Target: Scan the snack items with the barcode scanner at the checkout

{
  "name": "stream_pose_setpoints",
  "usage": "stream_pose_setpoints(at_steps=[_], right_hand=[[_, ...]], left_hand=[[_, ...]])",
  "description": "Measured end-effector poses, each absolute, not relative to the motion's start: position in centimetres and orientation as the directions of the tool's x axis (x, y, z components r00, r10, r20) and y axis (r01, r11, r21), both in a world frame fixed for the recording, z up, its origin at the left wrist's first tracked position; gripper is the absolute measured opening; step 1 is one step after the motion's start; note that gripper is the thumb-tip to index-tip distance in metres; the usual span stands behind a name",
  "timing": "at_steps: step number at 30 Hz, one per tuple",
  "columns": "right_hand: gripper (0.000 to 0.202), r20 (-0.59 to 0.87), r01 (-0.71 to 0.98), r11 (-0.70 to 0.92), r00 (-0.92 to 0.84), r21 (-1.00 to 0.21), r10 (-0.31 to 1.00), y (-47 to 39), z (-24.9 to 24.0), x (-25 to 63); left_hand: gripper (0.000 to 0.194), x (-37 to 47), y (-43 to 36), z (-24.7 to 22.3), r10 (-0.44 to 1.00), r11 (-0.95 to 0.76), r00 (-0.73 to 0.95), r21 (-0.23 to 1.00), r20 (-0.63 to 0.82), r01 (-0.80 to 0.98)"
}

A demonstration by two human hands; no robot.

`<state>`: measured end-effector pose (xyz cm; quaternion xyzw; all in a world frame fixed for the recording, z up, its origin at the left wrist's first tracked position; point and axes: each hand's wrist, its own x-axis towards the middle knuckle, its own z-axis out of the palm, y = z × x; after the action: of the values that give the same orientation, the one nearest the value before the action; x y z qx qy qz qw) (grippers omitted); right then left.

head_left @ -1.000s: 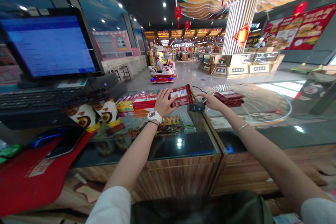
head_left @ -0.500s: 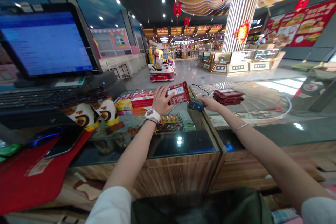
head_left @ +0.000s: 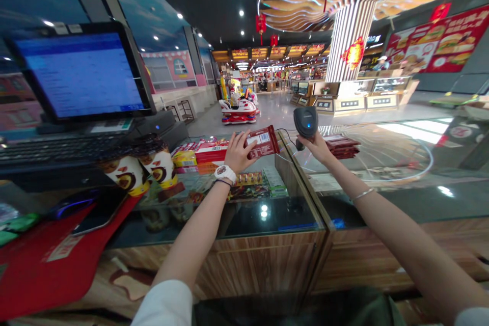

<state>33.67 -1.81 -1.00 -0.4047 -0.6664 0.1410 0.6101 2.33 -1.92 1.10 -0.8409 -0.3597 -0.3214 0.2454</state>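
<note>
My left hand (head_left: 239,152), with a white watch on the wrist, grips the left end of a dark red snack packet (head_left: 264,142). The packet's white barcode label faces me, above the glass counter (head_left: 244,221). To its right, my right hand (head_left: 314,145) is closed round the handle of a black barcode scanner (head_left: 306,121), raised upright with a small blue light on its head. Its cable trails down toward the counter. Behind my right hand lies a stack of similar dark red packets (head_left: 342,145), partly hidden by the hand.
A monitor (head_left: 82,71) and keyboard (head_left: 64,143) stand on the left. Two patterned cups (head_left: 162,165) are beside colourful boxes (head_left: 212,154). A phone (head_left: 100,210) and a mouse (head_left: 72,204) rest by a red mat (head_left: 46,280). Under the glass are small packaged goods (head_left: 250,181).
The scanner has been lifted and tilted upright in my right hand, away from the packet. My left hand still holds the packet in about the same place. The view has tipped slightly upward.
</note>
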Motion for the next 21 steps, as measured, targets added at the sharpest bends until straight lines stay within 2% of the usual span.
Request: stream_pose_setpoints(at_steps=[2,5,9,13,21], right_hand=[[0.048,0.690,0.331,0.634,0.083,-0.699,0.719,-2.5,-0.5,33.3],[0.041,0.693,0.409,0.622,0.038,-0.668,0.720,-3.3,0.0,32.9],[0.033,0.688,0.600,0.597,-0.103,-0.533,0.718,-4.2,0.2,31.8],[0.034,0.638,0.734,0.546,-0.201,-0.404,0.743,-4.9,-0.1,30.5],[0.038,0.620,0.818,0.478,-0.202,-0.318,0.758,-5.9,0.3,29.5]], left_hand=[[0.047,2.3,-1.8,1.0,0.447,-0.615,0.530,-0.183,0.720,0.767],[0.047,2.2,-1.7,0.9,0.446,-0.599,0.512,-0.181,0.734,0.780],[0.048,2.1,-1.7,0.9,0.449,-0.585,0.498,-0.176,0.742,0.791],[0.048,2.0,-1.7,0.9,0.466,-0.581,0.492,-0.165,0.735,0.797],[0.049,1.7,-1.4,0.7,0.472,-0.572,0.483,-0.161,0.738,0.804]])
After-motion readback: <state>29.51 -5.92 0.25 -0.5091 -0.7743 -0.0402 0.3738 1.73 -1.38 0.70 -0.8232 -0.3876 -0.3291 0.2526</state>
